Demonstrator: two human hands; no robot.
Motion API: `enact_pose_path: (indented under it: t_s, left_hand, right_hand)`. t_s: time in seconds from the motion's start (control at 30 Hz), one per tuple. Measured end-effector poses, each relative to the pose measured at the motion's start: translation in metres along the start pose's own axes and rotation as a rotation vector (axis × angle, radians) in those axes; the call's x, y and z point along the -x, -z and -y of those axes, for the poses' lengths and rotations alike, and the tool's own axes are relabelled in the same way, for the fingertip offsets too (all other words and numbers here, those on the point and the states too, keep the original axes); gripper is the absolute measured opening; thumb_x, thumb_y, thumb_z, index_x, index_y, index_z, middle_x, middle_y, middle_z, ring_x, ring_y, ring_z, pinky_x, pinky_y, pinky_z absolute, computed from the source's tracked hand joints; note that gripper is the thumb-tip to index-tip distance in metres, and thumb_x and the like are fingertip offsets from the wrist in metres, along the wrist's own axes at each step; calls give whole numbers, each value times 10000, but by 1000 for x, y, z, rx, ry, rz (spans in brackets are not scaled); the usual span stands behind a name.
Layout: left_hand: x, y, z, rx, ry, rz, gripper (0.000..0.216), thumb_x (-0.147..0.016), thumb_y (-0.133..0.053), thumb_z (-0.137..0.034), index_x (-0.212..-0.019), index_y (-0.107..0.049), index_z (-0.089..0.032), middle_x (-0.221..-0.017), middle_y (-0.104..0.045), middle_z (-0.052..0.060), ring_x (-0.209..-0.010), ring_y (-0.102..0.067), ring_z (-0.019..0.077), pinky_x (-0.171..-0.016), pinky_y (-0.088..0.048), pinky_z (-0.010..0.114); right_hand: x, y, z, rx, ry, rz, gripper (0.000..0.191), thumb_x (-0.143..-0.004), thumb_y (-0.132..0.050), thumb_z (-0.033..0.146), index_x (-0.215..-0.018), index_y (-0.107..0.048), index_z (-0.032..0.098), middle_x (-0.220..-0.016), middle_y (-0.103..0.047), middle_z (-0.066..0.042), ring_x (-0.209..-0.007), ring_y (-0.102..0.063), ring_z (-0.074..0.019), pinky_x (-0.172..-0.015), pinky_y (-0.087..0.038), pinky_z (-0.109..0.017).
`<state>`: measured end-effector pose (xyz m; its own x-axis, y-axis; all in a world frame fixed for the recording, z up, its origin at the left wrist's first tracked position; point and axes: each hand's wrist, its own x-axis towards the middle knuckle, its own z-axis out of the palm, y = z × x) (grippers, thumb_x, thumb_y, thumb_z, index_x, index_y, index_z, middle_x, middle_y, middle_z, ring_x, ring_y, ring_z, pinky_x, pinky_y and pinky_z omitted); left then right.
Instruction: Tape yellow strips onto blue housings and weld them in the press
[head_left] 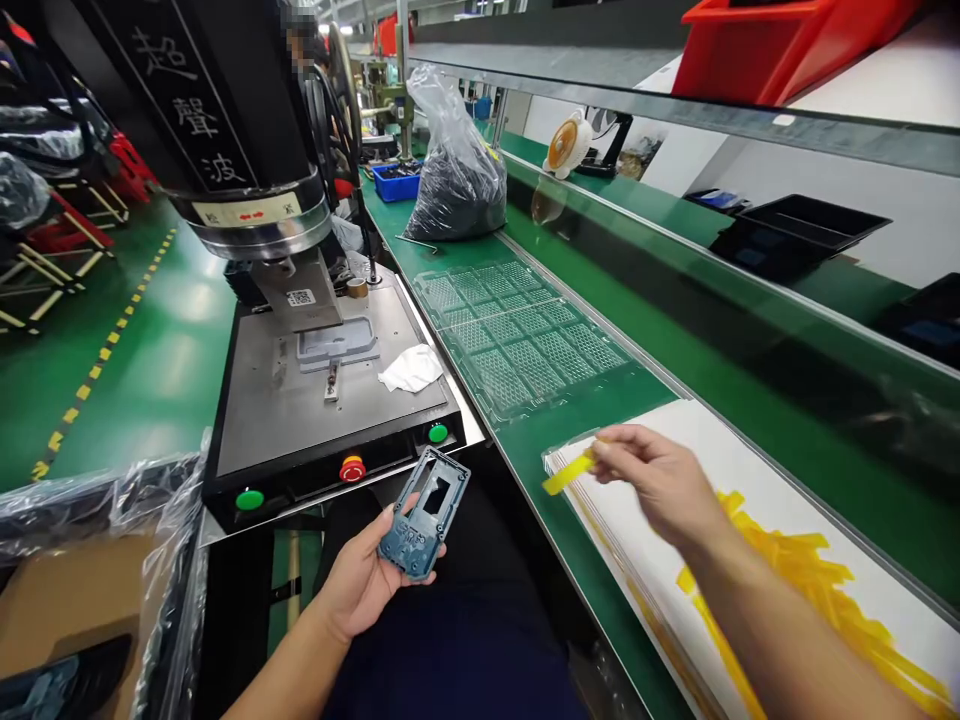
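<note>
My left hand holds a blue-grey plastic housing with a rectangular window, tilted up above my lap. Its fingers wrap round the lower end. Over the near corner of a white board stack, my right hand pinches one end of a short yellow tape strip; the other end sticks out to the left. Many more yellow strips lie on the white surface beneath and beside my right forearm.
To the left stands an ultrasonic welding machine with a grey fixture, green buttons and a red button. Clear plastic trays, a filled plastic bag and a blue bin occupy the green bench. A plastic-lined box sits lower left.
</note>
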<state>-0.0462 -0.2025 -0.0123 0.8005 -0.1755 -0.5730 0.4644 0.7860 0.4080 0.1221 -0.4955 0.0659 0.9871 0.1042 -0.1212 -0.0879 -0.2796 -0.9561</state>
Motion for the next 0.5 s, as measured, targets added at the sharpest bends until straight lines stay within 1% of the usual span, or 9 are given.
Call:
enact_pose_path:
  t_s: [0.03,0.1,0.17,0.23,0.33,0.43,0.5]
  left_hand:
    - [0,-1,1,-31,10,6,609,-886,-489,-460,-1423,-355,-207,-1217,-611,183,-1035,-630,366,-721,-533,421]
    - [2,-3,2,-89,23,22,605,-876,-504,-465,-1399,-393,-182,-1178,-626,196,-981,-650,368,-663,-535,400]
    - [4,-6,3,-150,22,28,582,-869,-519,-465,-1353,-447,-150,-1115,-649,202,-910,-671,364,-617,-538,388]
    - [8,-8,4,-212,13,31,549,-868,-522,-468,-1297,-494,-127,-1054,-668,196,-849,-684,353,-574,-541,373]
    - [13,-11,3,-277,-11,48,502,-874,-516,-461,-1237,-526,-114,-1012,-679,182,-806,-690,327,-541,-547,352]
    - [15,-12,3,-310,-25,50,455,-874,-522,-450,-1181,-554,-115,-960,-688,157,-768,-692,291,-548,-561,346]
    - [14,-12,3,-319,-18,40,445,-870,-528,-460,-1149,-570,-116,-937,-692,150,-753,-694,283,-545,-564,341]
  right_hand:
    - [8,-20,2,-124,-25,68,414,-642,-772,483,-854,-615,165,-673,-652,-30,-589,-634,-163,-600,-526,-304]
    - [23,-58,4,-280,-86,180,409,-632,-796,462,-832,-606,159,-648,-648,-20,-587,-639,-157,-569,-528,-275]
    - [35,-91,3,-350,-130,269,388,-642,-799,440,-812,-611,147,-626,-643,-15,-586,-638,-150,-547,-524,-251]
    - [44,-114,-1,-357,-144,330,356,-657,-793,423,-787,-624,138,-606,-638,-13,-575,-627,-141,-528,-513,-234]
    - [48,-128,-9,-291,-119,354,310,-682,-774,402,-776,-645,137,-601,-638,-13,-565,-617,-135,-509,-497,-220]
    - [48,-128,-16,-207,-105,343,288,-698,-756,398,-787,-657,142,-614,-641,-14,-582,-628,-147,-498,-491,-221]
    - [48,-127,-19,-176,-116,350,284,-702,-748,398,-790,-658,143,-618,-642,-15,-587,-633,-153,-493,-492,-223]
